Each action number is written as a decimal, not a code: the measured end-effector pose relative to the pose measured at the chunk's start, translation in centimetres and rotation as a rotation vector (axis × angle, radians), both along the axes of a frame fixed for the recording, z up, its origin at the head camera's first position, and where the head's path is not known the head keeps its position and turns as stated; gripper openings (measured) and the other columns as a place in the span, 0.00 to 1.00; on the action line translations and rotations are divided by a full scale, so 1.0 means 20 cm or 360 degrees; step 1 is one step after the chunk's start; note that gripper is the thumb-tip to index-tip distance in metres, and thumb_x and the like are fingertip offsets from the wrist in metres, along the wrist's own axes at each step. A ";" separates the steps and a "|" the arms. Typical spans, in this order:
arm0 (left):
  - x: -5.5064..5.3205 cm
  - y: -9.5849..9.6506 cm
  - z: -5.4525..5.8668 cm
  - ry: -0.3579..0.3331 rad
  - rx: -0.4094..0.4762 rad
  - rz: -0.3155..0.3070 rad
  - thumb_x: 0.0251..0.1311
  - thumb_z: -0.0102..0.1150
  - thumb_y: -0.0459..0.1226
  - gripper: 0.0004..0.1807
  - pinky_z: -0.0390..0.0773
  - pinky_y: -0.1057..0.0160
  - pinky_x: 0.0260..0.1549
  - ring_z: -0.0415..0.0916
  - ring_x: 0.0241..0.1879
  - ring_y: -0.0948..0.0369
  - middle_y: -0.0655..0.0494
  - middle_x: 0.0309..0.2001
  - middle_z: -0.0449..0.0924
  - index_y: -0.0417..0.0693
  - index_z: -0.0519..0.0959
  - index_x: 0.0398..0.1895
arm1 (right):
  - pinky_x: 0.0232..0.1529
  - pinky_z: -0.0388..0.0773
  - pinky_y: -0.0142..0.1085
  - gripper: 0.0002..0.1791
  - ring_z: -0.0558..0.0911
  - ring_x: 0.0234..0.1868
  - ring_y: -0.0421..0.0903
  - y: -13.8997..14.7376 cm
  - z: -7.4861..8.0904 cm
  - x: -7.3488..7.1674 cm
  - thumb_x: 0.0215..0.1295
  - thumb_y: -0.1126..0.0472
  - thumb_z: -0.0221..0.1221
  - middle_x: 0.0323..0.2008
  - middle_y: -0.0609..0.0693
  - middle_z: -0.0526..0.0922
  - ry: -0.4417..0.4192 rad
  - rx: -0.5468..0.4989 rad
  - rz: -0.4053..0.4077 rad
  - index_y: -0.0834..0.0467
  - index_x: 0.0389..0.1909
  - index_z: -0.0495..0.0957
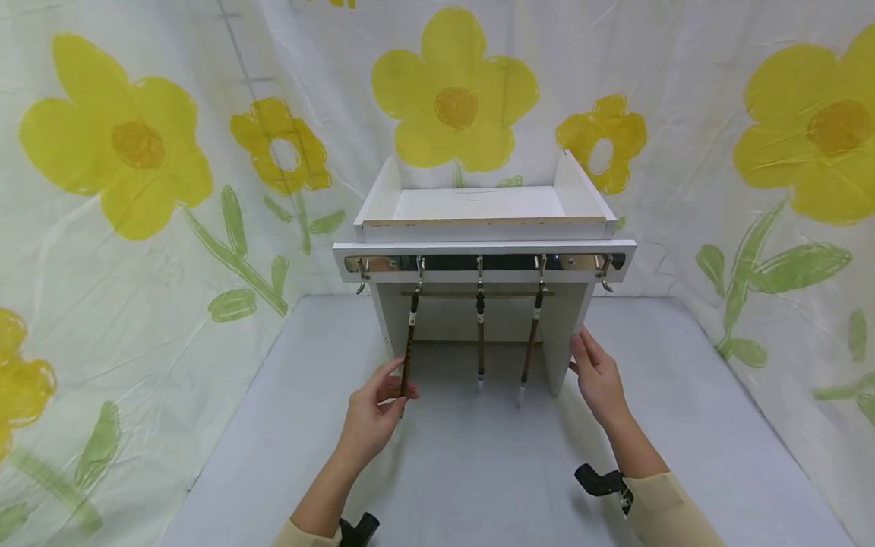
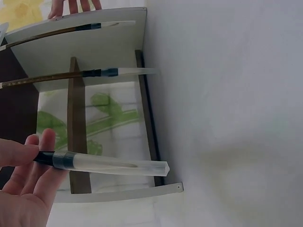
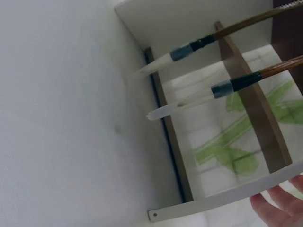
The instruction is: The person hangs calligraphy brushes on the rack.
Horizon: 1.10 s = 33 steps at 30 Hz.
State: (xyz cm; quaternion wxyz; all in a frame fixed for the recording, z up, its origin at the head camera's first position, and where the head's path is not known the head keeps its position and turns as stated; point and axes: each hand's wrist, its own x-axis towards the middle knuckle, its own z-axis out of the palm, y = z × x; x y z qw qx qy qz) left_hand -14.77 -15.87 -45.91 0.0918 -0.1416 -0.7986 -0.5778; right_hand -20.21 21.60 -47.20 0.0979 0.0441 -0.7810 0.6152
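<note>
Three paintbrushes with dark handles and clear tip caps hang from metal hooks under a white shelf (image 1: 437, 248). My left hand (image 1: 372, 418) pinches the left brush (image 1: 410, 338) low on its handle; in the left wrist view, thumb and fingers hold it just behind the clear cap (image 2: 118, 164). The middle brush (image 1: 481, 330) hangs straight down, and the right brush (image 1: 531, 342) hangs slightly tilted. With its fingers, my right hand (image 1: 601, 384) touches the outside of the shelf's right side panel (image 1: 567, 334). Only its fingertips (image 3: 279, 203) show in the right wrist view.
A mirrored strip (image 1: 444, 263) carries the hooks, and the outermost left hook (image 1: 363, 275) and right hook (image 1: 604, 273) bear no brush. The shelf stands on a pale tabletop (image 1: 472, 486). Behind hangs a white sheet (image 1: 328, 45) with painted yellow flowers.
</note>
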 end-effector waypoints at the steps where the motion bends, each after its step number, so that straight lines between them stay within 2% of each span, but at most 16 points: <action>1: 0.00 0.00 0.00 -0.0004 0.0008 -0.0001 0.60 0.57 0.16 0.38 0.85 0.63 0.41 0.87 0.43 0.49 0.45 0.43 0.86 0.55 0.70 0.70 | 0.61 0.75 0.42 0.30 0.68 0.72 0.59 -0.01 0.02 0.01 0.83 0.49 0.42 0.77 0.57 0.59 0.0001 0.0005 0.0003 0.52 0.80 0.54; 5: -0.01 0.01 -0.02 0.0003 0.0032 0.0001 0.60 0.58 0.16 0.37 0.85 0.62 0.43 0.87 0.43 0.49 0.42 0.43 0.85 0.53 0.71 0.70 | 0.61 0.74 0.45 0.30 0.67 0.72 0.62 -0.03 0.08 0.05 0.83 0.51 0.42 0.77 0.60 0.58 -0.0003 0.0010 0.0015 0.58 0.79 0.53; 7: -0.02 0.01 -0.03 0.0014 0.0047 0.0002 0.60 0.58 0.16 0.37 0.86 0.62 0.44 0.87 0.43 0.48 0.42 0.43 0.85 0.54 0.71 0.69 | 0.61 0.74 0.47 0.30 0.67 0.72 0.62 -0.03 0.09 0.06 0.83 0.52 0.42 0.77 0.60 0.58 0.0003 0.0012 0.0015 0.58 0.79 0.53; 15: -0.06 0.05 -0.09 0.0043 0.0118 -0.0032 0.59 0.58 0.15 0.36 0.85 0.63 0.45 0.87 0.44 0.46 0.40 0.42 0.86 0.48 0.71 0.69 | 0.59 0.78 0.38 0.29 0.68 0.72 0.59 0.03 -0.03 0.01 0.83 0.49 0.41 0.77 0.56 0.60 0.0035 0.0028 -0.0001 0.52 0.80 0.54; 20: -0.10 0.09 -0.12 0.0055 0.0156 -0.0058 0.59 0.57 0.15 0.33 0.85 0.61 0.49 0.86 0.46 0.44 0.38 0.43 0.86 0.40 0.70 0.68 | 0.58 0.79 0.38 0.29 0.69 0.72 0.59 0.04 -0.04 0.02 0.83 0.47 0.41 0.77 0.55 0.60 0.0044 0.0045 -0.0006 0.50 0.80 0.55; 22: -0.12 0.09 -0.13 0.0051 0.0184 -0.0052 0.59 0.57 0.15 0.32 0.85 0.60 0.49 0.85 0.46 0.44 0.37 0.43 0.86 0.39 0.70 0.68 | 0.59 0.80 0.41 0.29 0.70 0.71 0.60 0.03 -0.01 0.04 0.83 0.49 0.41 0.76 0.58 0.61 0.0030 0.0058 0.0003 0.53 0.79 0.55; 26: -0.15 0.09 -0.16 0.0035 0.0213 -0.0036 0.59 0.56 0.15 0.32 0.84 0.60 0.50 0.84 0.48 0.43 0.38 0.44 0.86 0.41 0.71 0.67 | 0.58 0.80 0.43 0.29 0.71 0.70 0.61 0.04 -0.03 0.05 0.84 0.50 0.40 0.75 0.60 0.63 0.0042 0.0093 0.0021 0.55 0.79 0.56; 29: -0.16 0.09 -0.17 0.0063 0.0195 -0.0046 0.60 0.56 0.15 0.33 0.83 0.55 0.53 0.83 0.52 0.43 0.36 0.48 0.85 0.42 0.70 0.68 | 0.57 0.80 0.41 0.29 0.72 0.70 0.60 0.05 -0.07 0.04 0.84 0.48 0.40 0.75 0.59 0.64 0.0052 0.0161 0.0004 0.53 0.79 0.56; 33: -0.16 0.07 -0.18 0.0139 0.0159 -0.0095 0.61 0.58 0.17 0.35 0.77 0.48 0.60 0.78 0.59 0.42 0.37 0.57 0.81 0.43 0.67 0.71 | 0.55 0.81 0.33 0.27 0.71 0.70 0.61 0.08 -0.08 0.05 0.84 0.49 0.39 0.74 0.58 0.65 0.0077 0.0232 -0.0014 0.47 0.79 0.57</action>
